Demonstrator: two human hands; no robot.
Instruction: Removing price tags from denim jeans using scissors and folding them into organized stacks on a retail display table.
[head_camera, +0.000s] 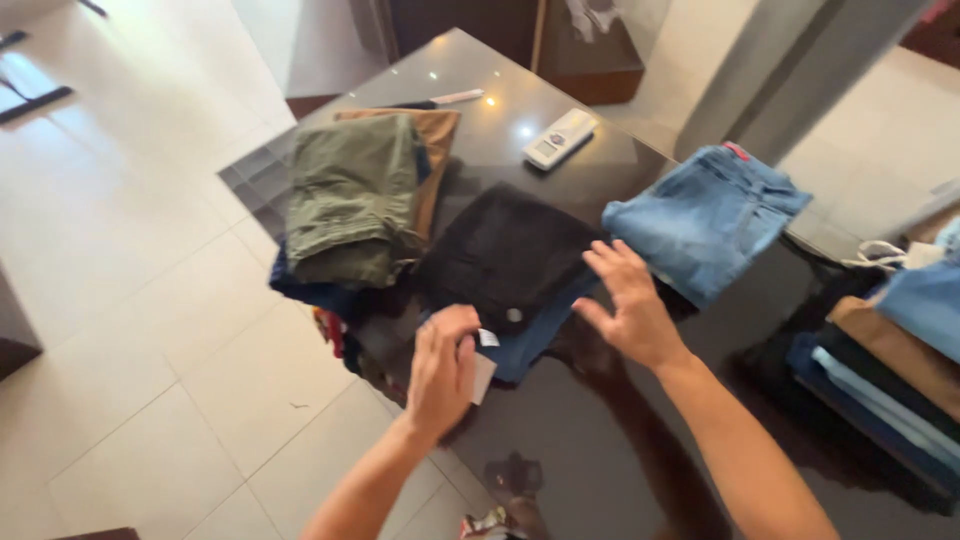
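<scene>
Black folded trousers (505, 255) lie mid-table on a darker blue pair — the left hand (443, 368) pinches their white tag (482, 372) at the near edge, the right hand (628, 305) hovers open just beside. Folded stacks — olive trousers (350, 195) left, light denim jeans (705, 215) right — look done.

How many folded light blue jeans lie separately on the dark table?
1: the light blue jeans beyond the right hand. More garments sit in stacks at left and right; some may be hidden.
</scene>
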